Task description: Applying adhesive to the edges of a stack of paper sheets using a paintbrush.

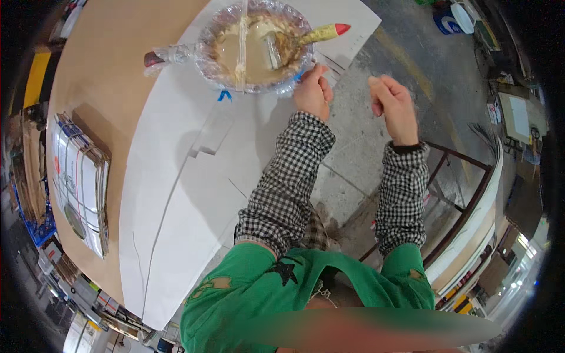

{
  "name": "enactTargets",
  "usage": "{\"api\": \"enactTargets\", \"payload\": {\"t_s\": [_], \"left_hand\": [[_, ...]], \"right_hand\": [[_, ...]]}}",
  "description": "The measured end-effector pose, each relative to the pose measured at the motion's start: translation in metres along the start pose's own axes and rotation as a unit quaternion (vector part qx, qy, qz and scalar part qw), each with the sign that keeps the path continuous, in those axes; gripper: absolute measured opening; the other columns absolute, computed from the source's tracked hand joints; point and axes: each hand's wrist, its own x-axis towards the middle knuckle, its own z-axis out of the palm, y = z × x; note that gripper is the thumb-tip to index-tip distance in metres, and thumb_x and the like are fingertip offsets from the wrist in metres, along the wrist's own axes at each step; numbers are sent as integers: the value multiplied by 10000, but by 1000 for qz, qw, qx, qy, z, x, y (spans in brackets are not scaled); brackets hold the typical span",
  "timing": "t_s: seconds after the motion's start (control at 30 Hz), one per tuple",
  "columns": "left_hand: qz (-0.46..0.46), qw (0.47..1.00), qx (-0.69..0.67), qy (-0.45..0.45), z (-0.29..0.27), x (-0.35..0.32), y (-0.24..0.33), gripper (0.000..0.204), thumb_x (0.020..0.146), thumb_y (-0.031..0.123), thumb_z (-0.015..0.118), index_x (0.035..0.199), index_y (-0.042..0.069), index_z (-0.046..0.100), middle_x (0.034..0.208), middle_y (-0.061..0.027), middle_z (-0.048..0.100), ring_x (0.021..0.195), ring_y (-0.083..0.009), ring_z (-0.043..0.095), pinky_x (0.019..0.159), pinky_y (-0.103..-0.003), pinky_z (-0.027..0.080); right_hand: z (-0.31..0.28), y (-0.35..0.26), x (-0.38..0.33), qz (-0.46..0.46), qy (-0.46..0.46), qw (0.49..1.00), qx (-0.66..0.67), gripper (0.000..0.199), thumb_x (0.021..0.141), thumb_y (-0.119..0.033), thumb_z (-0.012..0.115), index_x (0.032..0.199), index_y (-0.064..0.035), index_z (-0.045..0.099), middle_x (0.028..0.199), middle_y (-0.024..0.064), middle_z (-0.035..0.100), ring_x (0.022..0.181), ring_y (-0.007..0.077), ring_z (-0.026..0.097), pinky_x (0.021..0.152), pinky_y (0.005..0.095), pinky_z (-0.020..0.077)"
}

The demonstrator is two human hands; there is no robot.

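Observation:
My left hand (313,93) is closed, thumb uppermost, at the lower right rim of a plastic-wrapped bowl (206,70). Whatever its fingers hold, if anything, is hidden. My right hand (397,112) is raised to the right, over the floor, with its fingers curled in and thumb against them; I cannot make out anything in it. Beige paste (244,56) lies in the bowl, and a flat strip (242,44) crosses its top. A brush (318,35) with a yellow, red-tipped handle rests with its bristle end in the paste. Blue tape (225,95) lies below the bowl.
White sheet (176,235) with pencil lines covers part of a brown table (112,53). A tied bundle of printed packaging (82,182) lies at the left. A dark metal frame (465,194) stands at the right on the grey floor (353,153); a blue-and-white bucket (456,20) is farther off.

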Motion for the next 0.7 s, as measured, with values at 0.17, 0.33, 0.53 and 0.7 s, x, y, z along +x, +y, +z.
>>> {"api": "enactTargets", "payload": {"t_s": [0.17,0.33,0.53,0.7], "left_hand": [[44,992,-79,83,13,-13,-1,120,830,143,534,856,27,547,637,-33,512,521,-133,468,474,-267,368],[63,984,-84,143,9,-30,5,117,821,119,522,894,29,537,660,-51,525,531,-137,467,479,-266,364],[82,980,77,167,2,-44,4,122,799,129,539,868,29,550,659,-50,522,508,-112,428,451,-245,330],[89,985,86,118,-1,-52,5,115,805,121,548,867,27,571,604,-31,515,448,-88,423,406,-220,328]], "right_hand": [[9,45,-8,42,62,997,-33,188,825,-161,555,704,-19,527,608,-6,508,537,78,470,511,224,382],[21,58,-5,45,115,992,0,183,813,-157,571,721,-1,545,645,15,551,541,83,491,520,220,395],[58,48,24,-4,97,992,-80,141,818,-132,579,799,8,570,655,-3,545,577,69,505,510,215,400],[85,42,50,-39,92,994,39,120,819,-86,562,863,14,609,661,7,564,559,68,509,498,212,404]]}}
